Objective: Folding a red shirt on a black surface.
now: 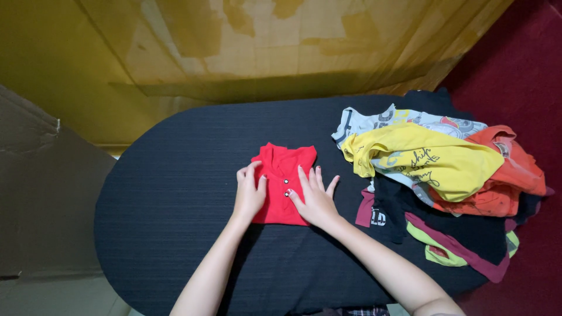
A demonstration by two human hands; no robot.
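Under both hands [249, 196] [315, 199] (flat, fingers spread): folded red shirt [283, 175].

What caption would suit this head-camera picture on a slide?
Both hands, left hand and right hand, press flat on a folded red shirt on a dark table, beside a clothes pile.
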